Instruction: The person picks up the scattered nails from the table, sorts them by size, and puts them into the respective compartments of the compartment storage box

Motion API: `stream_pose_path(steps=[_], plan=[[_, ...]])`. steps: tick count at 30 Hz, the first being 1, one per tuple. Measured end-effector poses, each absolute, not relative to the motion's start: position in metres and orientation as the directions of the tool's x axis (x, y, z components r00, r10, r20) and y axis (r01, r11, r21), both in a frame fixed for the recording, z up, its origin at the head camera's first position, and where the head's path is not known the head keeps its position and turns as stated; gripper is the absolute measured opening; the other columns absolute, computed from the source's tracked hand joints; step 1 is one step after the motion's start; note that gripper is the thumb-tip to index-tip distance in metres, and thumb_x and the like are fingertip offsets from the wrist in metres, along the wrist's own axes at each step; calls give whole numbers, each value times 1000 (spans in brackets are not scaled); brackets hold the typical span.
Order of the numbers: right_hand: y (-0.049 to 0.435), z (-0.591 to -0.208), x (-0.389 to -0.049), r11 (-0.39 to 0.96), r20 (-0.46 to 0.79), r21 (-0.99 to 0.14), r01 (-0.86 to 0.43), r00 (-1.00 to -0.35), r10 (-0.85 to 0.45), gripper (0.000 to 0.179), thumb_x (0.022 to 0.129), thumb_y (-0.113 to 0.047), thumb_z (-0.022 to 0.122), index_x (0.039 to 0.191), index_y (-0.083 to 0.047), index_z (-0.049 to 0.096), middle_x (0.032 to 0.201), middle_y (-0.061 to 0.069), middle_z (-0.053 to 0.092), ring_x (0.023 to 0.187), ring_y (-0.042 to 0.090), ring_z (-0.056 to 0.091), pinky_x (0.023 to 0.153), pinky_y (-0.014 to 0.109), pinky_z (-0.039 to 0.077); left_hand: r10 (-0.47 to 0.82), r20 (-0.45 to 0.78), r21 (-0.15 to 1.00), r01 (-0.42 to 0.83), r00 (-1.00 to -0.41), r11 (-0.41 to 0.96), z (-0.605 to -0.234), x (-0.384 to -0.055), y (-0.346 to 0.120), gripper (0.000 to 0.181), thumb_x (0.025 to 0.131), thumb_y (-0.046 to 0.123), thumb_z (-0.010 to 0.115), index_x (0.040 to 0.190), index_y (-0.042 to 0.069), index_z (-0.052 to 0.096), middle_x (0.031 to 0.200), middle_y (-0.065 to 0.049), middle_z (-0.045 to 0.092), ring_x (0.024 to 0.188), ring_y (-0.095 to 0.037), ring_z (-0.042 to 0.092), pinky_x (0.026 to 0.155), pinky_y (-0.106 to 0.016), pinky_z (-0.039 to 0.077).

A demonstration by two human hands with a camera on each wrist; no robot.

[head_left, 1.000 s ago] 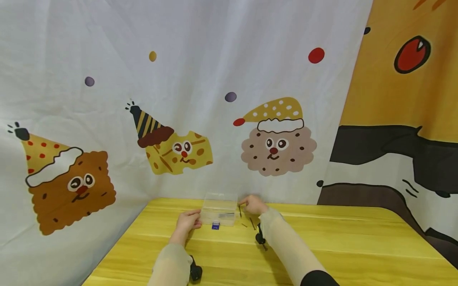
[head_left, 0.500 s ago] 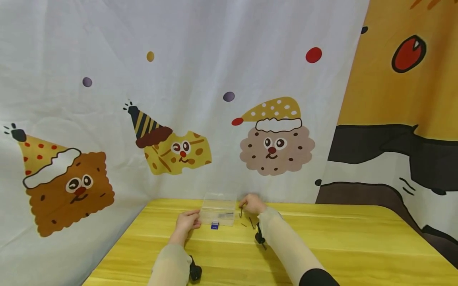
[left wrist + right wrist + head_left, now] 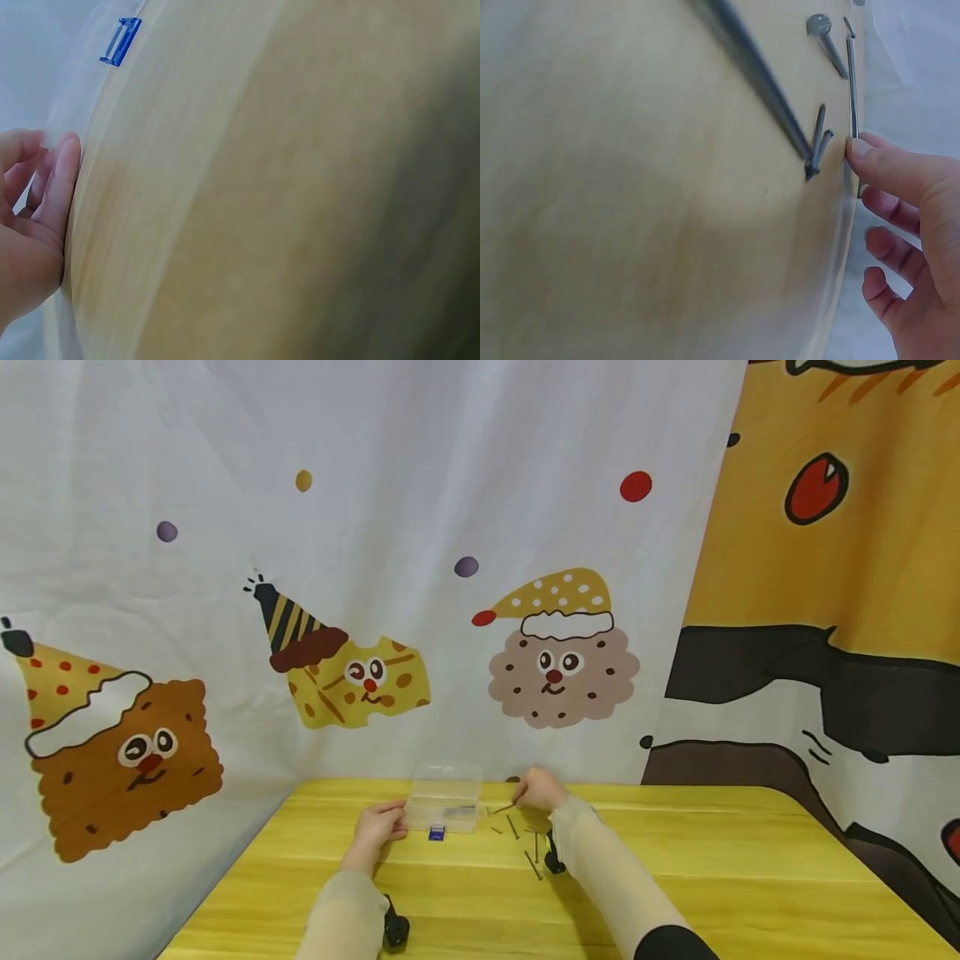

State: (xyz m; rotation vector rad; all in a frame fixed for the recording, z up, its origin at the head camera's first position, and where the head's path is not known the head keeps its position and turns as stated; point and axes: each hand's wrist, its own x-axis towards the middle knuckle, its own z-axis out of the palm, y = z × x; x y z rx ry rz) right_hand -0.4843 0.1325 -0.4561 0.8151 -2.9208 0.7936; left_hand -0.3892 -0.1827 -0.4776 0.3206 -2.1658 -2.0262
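Observation:
My left hand [image 3: 381,825] grips the left side of a clear plastic box [image 3: 420,817], with thumb and fingertips at its corner in the left wrist view. The box's lid stands raised at the back, and a blue latch [image 3: 121,42] sits on its front. Inside lies a thin dark item [image 3: 459,811]. To the right of the box, my right hand [image 3: 542,789] pinches a long nail [image 3: 853,90] between thumb and index finger; the other fingers are loosely bent. Several loose nails [image 3: 513,827] of different lengths lie on the table before this hand, one with a broad flat head [image 3: 819,25].
The yellow wood-grain table [image 3: 675,852] ends at a white curtain [image 3: 390,527] with cartoon prints, close behind the box. Another long nail [image 3: 533,865] lies nearer the front, beside the right wrist camera [image 3: 555,857].
My right hand has taken hold of a nail and shifted right, away from the box; the nail has tilted from upright to nearly flat. The left hand stays at the box. The head view has turned slightly right.

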Motion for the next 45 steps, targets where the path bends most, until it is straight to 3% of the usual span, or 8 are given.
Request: stream_pose_path(steps=[9,16,22,31,39,45], plan=[[136,-465,-479,688,174,-525,-501,-854,-490,3,79,-8,79,78,-6,78,77,-3,70,72,13,63,67,30,57,-266,-25,996,-48,-964,79,-482,-389,-191,35,93,0,55,124,-16,56,82,-23,64,65,-18,64,61,-28,60],[140,-473,-471,651,202,-565,-508,-849,-487,7,81,-2,74,76,-6,77,74,-2,68,65,11,60,61,28,54,-255,-52,996,-70,-966,60,-485,-384,-191,35,94,1,54,125,-16,56,83,-21,63,63,-16,64,61,-28,60],[148,-481,-475,573,192,-671,-470,-857,-478,16,81,0,66,67,-3,71,59,0,61,47,10,37,48,25,39,-254,-50,995,-69,-966,69,-487,-384,-188,35,94,2,55,125,-16,56,83,-21,63,63,-18,65,61,-29,60],[150,-455,-474,546,212,-710,-444,-875,-436,22,83,-1,62,62,-3,57,56,-4,43,51,11,31,55,24,35,-220,-2,1000,-5,-975,15,-487,-384,-191,32,92,3,58,118,-16,60,77,-19,63,60,-17,65,58,-27,59],[149,-434,-473,555,233,-689,-467,-867,-440,21,86,0,65,67,8,63,51,-4,41,49,11,27,50,24,30,-263,-26,999,-36,-964,31,-483,-386,-187,36,93,-1,55,124,-19,54,82,-23,64,64,-18,66,61,-29,60],[150,-422,-473,568,248,-670,-478,-865,-436,26,85,-2,64,60,-5,58,50,-5,37,48,11,25,50,24,28,-250,-14,999,-25,-968,38,-483,-388,-186,35,93,-1,55,123,-18,55,81,-22,65,64,-17,65,60,-28,60]])
